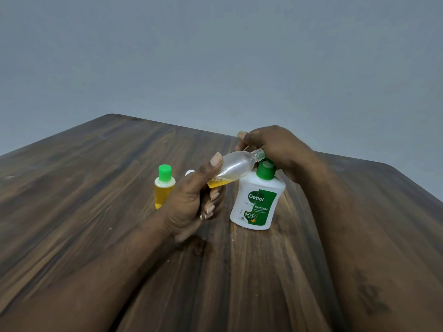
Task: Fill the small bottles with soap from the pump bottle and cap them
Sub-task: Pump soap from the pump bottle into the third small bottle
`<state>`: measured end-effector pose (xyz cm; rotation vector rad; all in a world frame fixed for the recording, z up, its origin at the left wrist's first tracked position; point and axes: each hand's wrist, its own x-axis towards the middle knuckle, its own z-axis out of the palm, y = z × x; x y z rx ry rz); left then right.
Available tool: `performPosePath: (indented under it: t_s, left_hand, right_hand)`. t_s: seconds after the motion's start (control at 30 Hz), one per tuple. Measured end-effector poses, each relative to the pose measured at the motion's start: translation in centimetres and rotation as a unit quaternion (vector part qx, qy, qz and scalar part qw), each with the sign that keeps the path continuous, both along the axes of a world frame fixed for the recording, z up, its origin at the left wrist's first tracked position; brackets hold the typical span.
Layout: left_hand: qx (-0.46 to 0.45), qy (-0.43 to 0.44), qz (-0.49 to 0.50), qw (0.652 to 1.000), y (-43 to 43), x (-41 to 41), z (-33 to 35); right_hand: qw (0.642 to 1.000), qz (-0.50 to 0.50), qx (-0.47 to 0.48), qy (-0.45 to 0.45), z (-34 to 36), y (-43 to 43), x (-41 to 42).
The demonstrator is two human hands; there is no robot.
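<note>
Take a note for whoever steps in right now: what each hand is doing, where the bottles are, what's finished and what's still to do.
Left hand grips the open small bottle, tilted with its neck at the spout of the pump bottle. A little yellow soap sits in its base.
Right hand is curled over the pump head.
The pump bottle stands on the table.
Done: the capped small bottle, full, stands to the left.
Left: finish filling the held bottle, then cap it. A small white thing behind the left hand may be its cap; I cannot tell.
</note>
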<state>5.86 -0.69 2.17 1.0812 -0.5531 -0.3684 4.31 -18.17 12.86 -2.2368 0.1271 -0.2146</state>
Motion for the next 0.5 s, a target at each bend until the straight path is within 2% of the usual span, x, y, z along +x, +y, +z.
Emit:
performPosePath:
  t_s: [0.17,0.3,0.37,0.5]
  left_hand:
    - [-0.003,0.004,0.016,1.0,-0.1,0.5,-0.6]
    - [-0.011,0.001,0.017,1.0,0.0,0.3,-0.4]
    - [-0.011,-0.001,0.019,1.0,0.1,0.0,-0.2]
    - [-0.006,-0.003,0.02,1.0,0.2,0.1,-0.3]
  right_hand:
    - [0.998,0.01,0.004,-0.062,0.5,-0.2,0.1]
    - [1.0,0.012,-0.01,-0.01,-0.2,-0.2,0.2]
    - [1.0,0.0,0.015,0.024,-0.8,-0.2,0.4]
    - [1.0,0.005,-0.014,0.02,-0.8,-0.3,0.4]
